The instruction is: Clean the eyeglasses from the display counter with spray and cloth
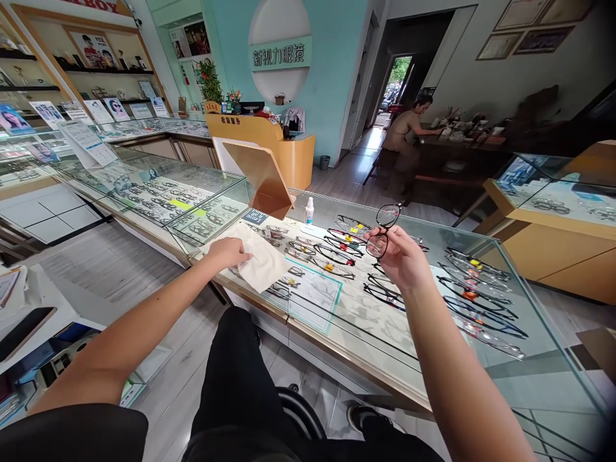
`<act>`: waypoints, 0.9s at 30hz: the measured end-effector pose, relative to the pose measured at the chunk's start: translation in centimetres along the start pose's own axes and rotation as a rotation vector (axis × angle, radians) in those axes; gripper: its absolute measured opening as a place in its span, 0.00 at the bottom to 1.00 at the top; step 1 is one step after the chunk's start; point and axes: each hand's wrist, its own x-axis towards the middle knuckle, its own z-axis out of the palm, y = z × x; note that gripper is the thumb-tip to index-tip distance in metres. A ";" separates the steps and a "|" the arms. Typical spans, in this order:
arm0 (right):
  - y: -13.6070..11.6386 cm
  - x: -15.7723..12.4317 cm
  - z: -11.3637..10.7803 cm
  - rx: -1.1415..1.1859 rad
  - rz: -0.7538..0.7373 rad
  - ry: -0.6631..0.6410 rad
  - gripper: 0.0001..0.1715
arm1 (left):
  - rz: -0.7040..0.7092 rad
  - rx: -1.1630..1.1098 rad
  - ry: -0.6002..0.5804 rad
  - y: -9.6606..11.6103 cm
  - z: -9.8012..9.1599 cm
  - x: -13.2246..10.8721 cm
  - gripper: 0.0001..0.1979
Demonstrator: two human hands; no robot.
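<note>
Presently the right hand (402,256) is closed on black-framed glasses (384,230), raised above the middle of the glass table (375,321). The left hand (230,251) lies palm-down on a white cleaning cloth (262,266) by the table's near left corner; whether it grips cannot be told. Rows of spectacle frames (476,289) lie towards the right edge.

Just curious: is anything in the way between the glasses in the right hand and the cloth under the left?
Nothing visible: the glasses are held above the counter; only flat-lying frames sit between them and the cloth.
</note>
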 end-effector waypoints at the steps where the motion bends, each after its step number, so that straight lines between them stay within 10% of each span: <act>1: 0.0 0.0 0.0 0.001 0.002 0.000 0.22 | 0.000 -0.003 -0.017 0.1 0.1 0.5 0.16; 8: 0.0 0.0 -0.1 0.009 -0.002 -0.009 0.21 | 0.019 -0.125 -0.069 0.6 -1.3 1.7 0.10; 16: -0.3 -0.1 0.4 0.039 -0.008 -0.004 0.19 | 0.003 -0.445 0.080 2.0 -7.8 0.7 0.07; 27: -1.4 -1.2 1.9 0.144 0.050 -0.104 0.17 | 0.391 -0.961 0.021 11.7 -10.9 -4.6 0.10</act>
